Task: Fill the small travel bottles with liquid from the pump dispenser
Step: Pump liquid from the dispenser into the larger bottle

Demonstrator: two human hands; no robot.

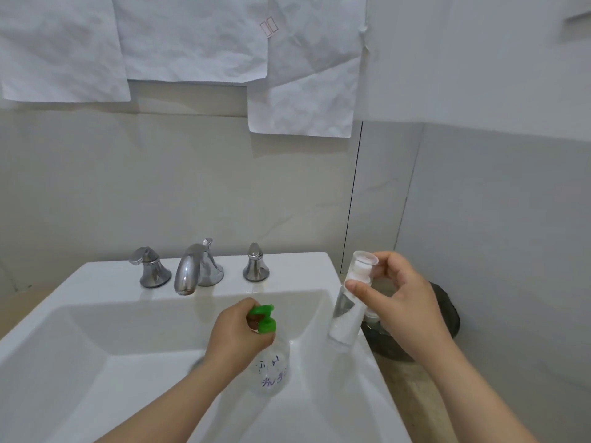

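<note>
A clear pump dispenser (pixel 273 369) with a green pump head and blue handwriting on its side stands on the sink rim at the basin's right. My left hand (pixel 238 334) grips its neck just below the green head. A tall clear travel bottle (pixel 343 318) with a white inner pump and a clear cap stands on the sink's right rim. My right hand (pixel 401 302) pinches its top part between thumb and fingers. A second small bottle top (pixel 372 316) shows behind it, mostly hidden by my right hand.
The white sink (pixel 105 356) fills the lower left, with a chrome faucet (pixel 195 270) and two chrome handles behind the basin. A dark round bowl (pixel 447 318) sits on the counter to the right. Crumpled white paper sheets (pixel 192 39) hang on the wall above.
</note>
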